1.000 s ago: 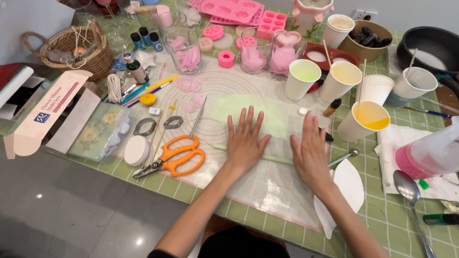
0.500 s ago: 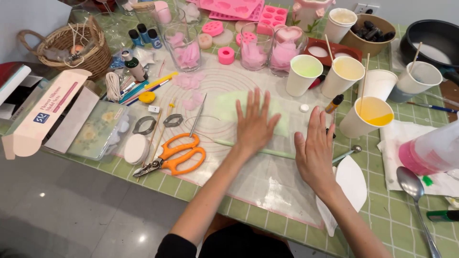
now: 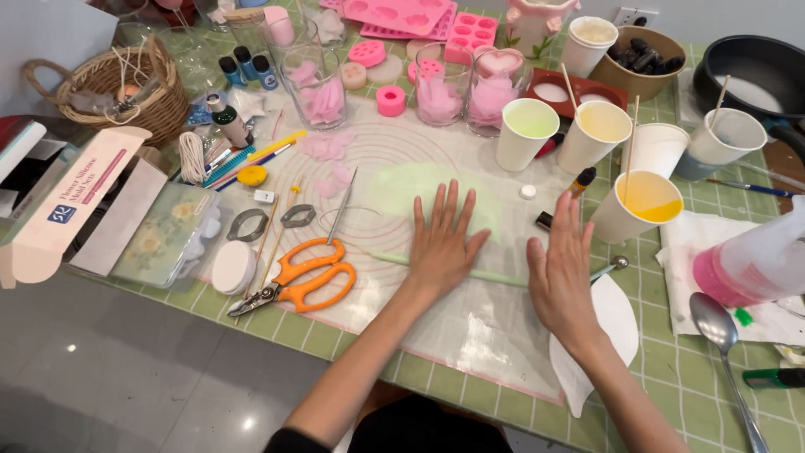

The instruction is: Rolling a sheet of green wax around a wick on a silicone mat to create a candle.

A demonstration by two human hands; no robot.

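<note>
My left hand (image 3: 442,243) lies flat, fingers spread, on a thin pale green rod (image 3: 503,278) that stretches across the clear silicone work mat (image 3: 470,335). Just beyond its fingertips is a flattened pale green sheet (image 3: 401,186) on the mat. My right hand (image 3: 560,273) is flat too, fingers together, palm down over the right part of the same rod. Neither hand grips anything. Orange-handled scissors (image 3: 306,278) lie to the left of my left hand.
Paper cups of green (image 3: 527,130), pale yellow (image 3: 594,134) and orange (image 3: 633,205) liquid stand behind my hands, some with sticks. Glass jars with pink petals (image 3: 319,88), pink moulds (image 3: 402,15), a wicker basket (image 3: 117,84), a box (image 3: 63,205), a spoon (image 3: 721,335) and a pink-filled jug (image 3: 750,264) surround the mat.
Both hands have slid away from me across the mat, staying flat on the green rod. The view has shifted slightly.
</note>
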